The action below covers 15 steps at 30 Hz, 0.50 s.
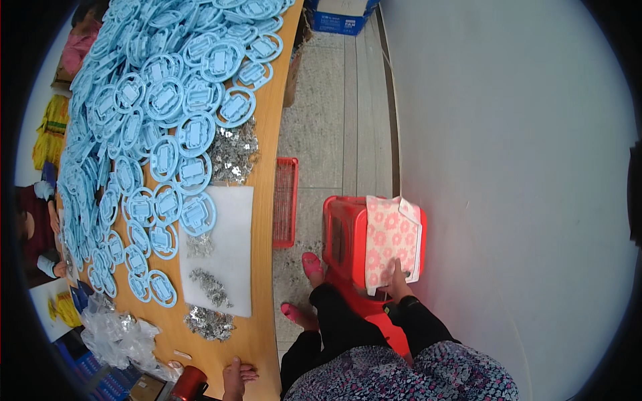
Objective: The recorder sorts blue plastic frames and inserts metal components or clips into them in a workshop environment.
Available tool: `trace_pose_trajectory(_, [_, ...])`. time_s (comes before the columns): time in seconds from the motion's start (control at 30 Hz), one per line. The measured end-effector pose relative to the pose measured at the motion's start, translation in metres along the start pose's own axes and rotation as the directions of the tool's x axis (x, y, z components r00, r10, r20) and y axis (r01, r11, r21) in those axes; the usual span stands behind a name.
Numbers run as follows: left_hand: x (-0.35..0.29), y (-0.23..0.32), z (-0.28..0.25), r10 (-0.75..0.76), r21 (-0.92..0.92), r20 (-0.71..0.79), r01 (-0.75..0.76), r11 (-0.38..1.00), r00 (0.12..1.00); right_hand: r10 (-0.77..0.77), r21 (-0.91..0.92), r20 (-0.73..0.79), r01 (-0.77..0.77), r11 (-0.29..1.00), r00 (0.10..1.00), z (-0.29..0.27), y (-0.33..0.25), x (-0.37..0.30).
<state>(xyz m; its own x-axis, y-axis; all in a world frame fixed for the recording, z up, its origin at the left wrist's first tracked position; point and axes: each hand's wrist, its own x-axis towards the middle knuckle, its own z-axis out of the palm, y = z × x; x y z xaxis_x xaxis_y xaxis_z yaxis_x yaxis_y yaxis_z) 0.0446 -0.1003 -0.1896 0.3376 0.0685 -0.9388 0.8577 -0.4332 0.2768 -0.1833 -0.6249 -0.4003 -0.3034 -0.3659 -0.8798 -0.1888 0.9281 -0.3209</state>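
Observation:
My right hand [399,285] grips the near edge of a red plastic stool [360,230]. One digit lies on top of the pink flowered pad [386,237] covering the seat, while the others are partly hidden below the edge. Over the wooden table [264,337], close to its near edge, my left hand [239,379] holds nothing, its fingers stretched out and apart. A red cup [189,384] is close beside it. Beyond the hand, small silver metal parts [209,324] lie heaped by a white foam sheet [237,250], with more on the sheet.
Light blue round plastic parts [164,98] are piled over the table, next to another metal heap [234,155]. Crumpled clear bags [117,337] lie near left. A red basket [285,204] stands beside the table, a blue box [336,22] farther off. A wall [515,200] bounds the right; co-workers sit left.

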Motion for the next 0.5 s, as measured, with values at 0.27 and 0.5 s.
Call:
trace_pose_trajectory(0.27, [-0.006,0.015,0.006,-0.041,0.017,0.012,0.041,0.999,0.999,-0.065,0.019,0.051,0.064,0.998,0.997,0.028,0.009,0.034])
trace_pose_trajectory(0.5, [0.000,0.017,0.011,-0.006,0.000,0.094,0.006,1.000,0.996,-0.398,-0.633,0.272,0.474,0.612,0.876,-0.020,0.026,0.086])
